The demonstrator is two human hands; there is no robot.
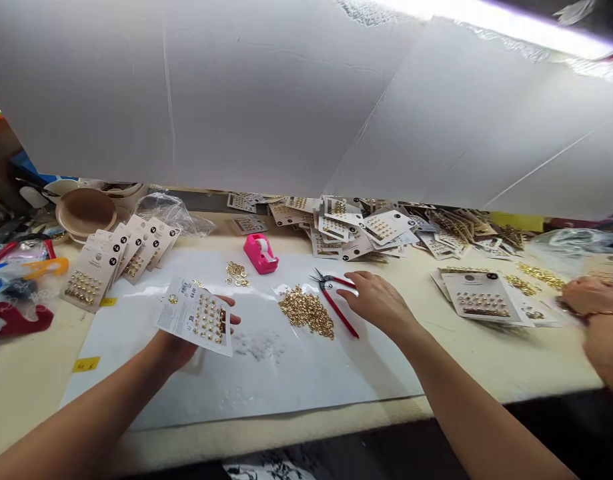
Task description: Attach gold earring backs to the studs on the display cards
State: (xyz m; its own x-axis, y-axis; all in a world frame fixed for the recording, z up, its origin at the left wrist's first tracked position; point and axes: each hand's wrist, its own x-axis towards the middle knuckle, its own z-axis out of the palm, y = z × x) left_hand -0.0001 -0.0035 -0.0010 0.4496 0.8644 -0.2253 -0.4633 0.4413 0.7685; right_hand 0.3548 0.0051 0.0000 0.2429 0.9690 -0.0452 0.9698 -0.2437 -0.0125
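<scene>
My left hand (186, 340) holds a white card (196, 317) studded with rows of gold snap buttons, a little above the white sheet (266, 373). My right hand (376, 300) lies palm down with fingers spread over the red-handled snips (336, 300), touching their handles. A heap of loose gold buttons (307, 310) lies just left of the snips. A smaller cluster of gold rings (237, 273) sits near the pink tape dispenser (261, 253).
A fanned row of filled cards (119, 257) lies at the left, a big pile of cards (366, 227) at the back. Bowls (86, 210) stand far left. Another person's hands (593, 307) work at the right edge beside more cards (479, 300).
</scene>
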